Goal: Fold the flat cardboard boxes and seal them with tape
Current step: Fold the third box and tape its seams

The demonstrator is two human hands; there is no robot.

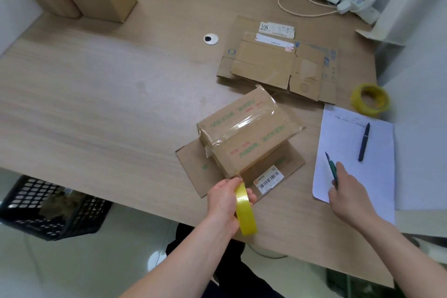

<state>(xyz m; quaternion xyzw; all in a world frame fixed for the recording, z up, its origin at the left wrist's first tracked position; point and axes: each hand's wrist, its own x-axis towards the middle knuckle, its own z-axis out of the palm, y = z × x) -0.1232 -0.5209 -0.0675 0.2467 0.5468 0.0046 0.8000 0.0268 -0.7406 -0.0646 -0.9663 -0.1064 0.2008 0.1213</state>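
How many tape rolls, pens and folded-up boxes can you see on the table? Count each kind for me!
Tape rolls: 2, the roll in the left hand and the roll by the paper
Pens: 2, the black pen and the green pen in the right hand
Folded boxes: 1, the taped box
Total: 5

Box print [249, 143] too blurred to read

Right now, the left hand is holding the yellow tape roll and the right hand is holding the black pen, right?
Not quite. In the head view the left hand does hold the yellow tape roll, but the right hand holds a green utility knife. The black pen lies untouched on the lined paper.
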